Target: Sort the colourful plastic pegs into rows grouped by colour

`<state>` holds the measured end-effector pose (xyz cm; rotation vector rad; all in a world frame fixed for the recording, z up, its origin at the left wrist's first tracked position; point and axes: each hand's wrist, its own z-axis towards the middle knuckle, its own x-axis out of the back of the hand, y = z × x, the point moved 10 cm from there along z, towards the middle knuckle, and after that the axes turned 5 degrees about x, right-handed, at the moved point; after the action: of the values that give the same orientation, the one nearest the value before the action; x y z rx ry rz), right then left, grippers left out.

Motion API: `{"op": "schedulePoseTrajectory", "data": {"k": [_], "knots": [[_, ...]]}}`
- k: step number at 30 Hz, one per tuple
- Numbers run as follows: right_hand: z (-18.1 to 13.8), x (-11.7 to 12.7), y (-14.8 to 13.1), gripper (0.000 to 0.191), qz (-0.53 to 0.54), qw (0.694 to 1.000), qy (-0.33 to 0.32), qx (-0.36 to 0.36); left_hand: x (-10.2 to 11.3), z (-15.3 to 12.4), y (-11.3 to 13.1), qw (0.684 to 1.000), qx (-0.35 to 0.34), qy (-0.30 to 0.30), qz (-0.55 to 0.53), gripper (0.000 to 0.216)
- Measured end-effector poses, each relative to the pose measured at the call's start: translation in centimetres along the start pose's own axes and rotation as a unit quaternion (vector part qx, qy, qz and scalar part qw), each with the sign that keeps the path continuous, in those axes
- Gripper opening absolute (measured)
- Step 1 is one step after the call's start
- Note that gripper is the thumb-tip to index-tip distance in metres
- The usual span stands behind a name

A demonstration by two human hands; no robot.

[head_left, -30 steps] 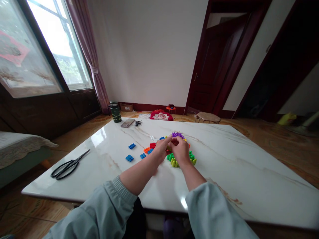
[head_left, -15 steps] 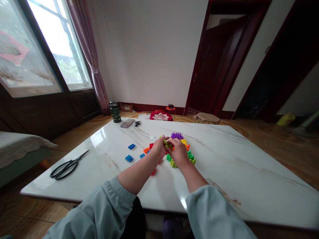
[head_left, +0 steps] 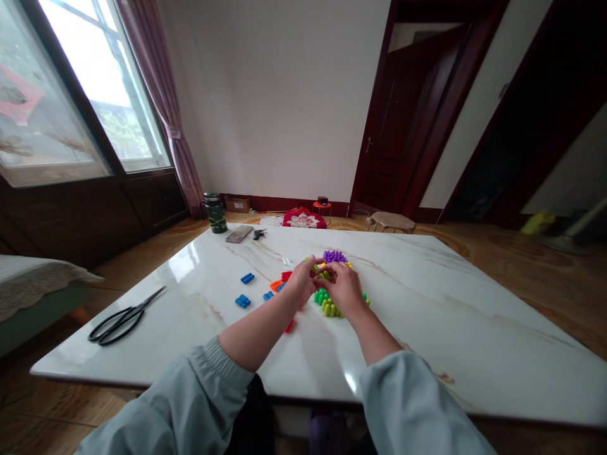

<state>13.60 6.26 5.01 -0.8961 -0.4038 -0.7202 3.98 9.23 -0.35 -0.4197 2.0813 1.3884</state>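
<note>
Over the middle of the table, my left hand [head_left: 301, 281] is closed on small yellow-green plastic pieces [head_left: 323, 274], rounded like capsules. My right hand [head_left: 345, 285] meets it from the other side, its fingers pinched on the same pieces. Below my right hand lie a green cluster [head_left: 320, 297] and a yellow-green cluster [head_left: 331, 308]. Behind it stands a purple cluster [head_left: 334, 256]. Left of my left hand are red pieces [head_left: 286, 276], orange pieces [head_left: 275, 285] and blue pieces [head_left: 243, 301]. My hands partly cover the pieces between them.
Black-handled scissors [head_left: 124, 321] lie at the table's left. Along the far edge are a camouflage flask [head_left: 216, 215], a phone [head_left: 239, 234] and keys [head_left: 258, 234]. Beyond the white marbled table [head_left: 455, 316] stand a round stool [head_left: 391, 221] and a door [head_left: 412, 120].
The right hand has shifted slightly and its fingers have spread a little around the yellow-green pieces. The whole view has moved slightly; the things on the table stay in place.
</note>
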Motion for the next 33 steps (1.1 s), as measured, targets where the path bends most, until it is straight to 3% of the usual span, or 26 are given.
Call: {"op": "schedulePoseTrajectory", "data": {"k": [6, 9, 12, 15, 18, 24, 33], "knots": [[-0.5, 2.6, 2.7, 0.015, 0.104, 0.991, 0.069, -0.052, -0.9, -0.4, 1.4, 0.997, -0.037, -0.030, 0.058, 0.026], [-1.3, 4.8, 5.0, 0.011, 0.024, 0.995, 0.057, -0.073, 0.1, -0.1, 2.1, 0.989, -0.074, 0.005, 0.132, 0.018], [-2.7, 5.8, 8.1, 0.007, -0.099, 0.989, -0.019, -0.111, 1.2, 0.4, 2.3, 0.982, -0.088, 0.033, 0.166, 0.011], [-4.4, 5.5, 10.6, 0.010, -0.174, 0.969, -0.096, -0.144, 1.6, 0.7, 2.3, 0.979, -0.090, 0.037, 0.180, 0.008], [-5.5, 4.4, 11.2, 0.012, -0.208, 0.959, -0.134, -0.137, 1.6, 0.7, 2.2, 0.976, -0.089, 0.037, 0.195, 0.009], [-6.0, 2.6, 11.2, 0.016, -0.237, 0.948, -0.164, -0.136, 1.6, 0.6, 1.7, 0.974, -0.082, 0.027, 0.211, 0.011], [-6.3, 1.7, 12.6, 0.020, -0.232, 0.946, -0.177, -0.144, 1.9, 0.9, 1.1, 0.981, -0.051, 0.017, 0.187, 0.017]]}}
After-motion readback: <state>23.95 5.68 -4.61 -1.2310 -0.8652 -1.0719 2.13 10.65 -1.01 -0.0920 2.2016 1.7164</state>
